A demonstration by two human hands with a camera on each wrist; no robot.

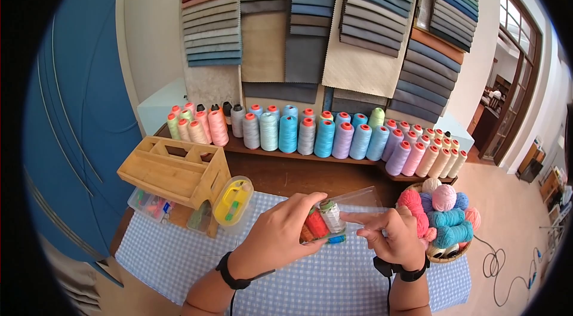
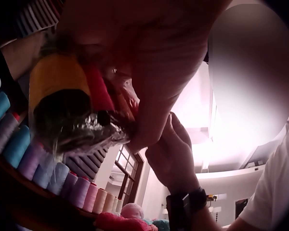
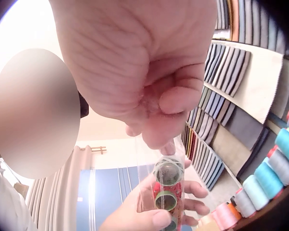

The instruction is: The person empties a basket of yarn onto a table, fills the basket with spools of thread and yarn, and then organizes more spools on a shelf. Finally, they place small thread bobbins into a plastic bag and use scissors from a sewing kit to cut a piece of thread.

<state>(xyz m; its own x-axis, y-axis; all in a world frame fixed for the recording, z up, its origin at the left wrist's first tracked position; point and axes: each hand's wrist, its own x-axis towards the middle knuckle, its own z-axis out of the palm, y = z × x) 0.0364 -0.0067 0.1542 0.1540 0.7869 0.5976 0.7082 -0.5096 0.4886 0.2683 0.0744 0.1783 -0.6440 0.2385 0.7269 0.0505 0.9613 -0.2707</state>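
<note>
My left hand [image 1: 277,229] grips a clear plastic bag [image 1: 362,198] of small thread spools above the checked cloth. Inside are a white spool [image 1: 332,217], a red spool [image 1: 317,224], an orange-brown spool [image 1: 306,234] and a blue one [image 1: 337,239] at the lower edge. A yellow-orange spool [image 2: 60,74] with a dark end shows large in the left wrist view. My right hand [image 1: 394,237] stretches its index finger [image 1: 355,217] to the white spool's side of the bag. Its other fingers are bent. In the right wrist view, green-rimmed spool ends [image 3: 166,201] line up in the bag.
A blue-and-white checked cloth [image 1: 179,256] covers the table. To the left stand a wooden organizer [image 1: 173,176] and a yellow-trayed plastic box [image 1: 233,201]. A yarn basket [image 1: 449,259] sits at the right. Large thread cones [image 1: 325,138] line the back shelf, below hanging fabric swatches [image 1: 364,47].
</note>
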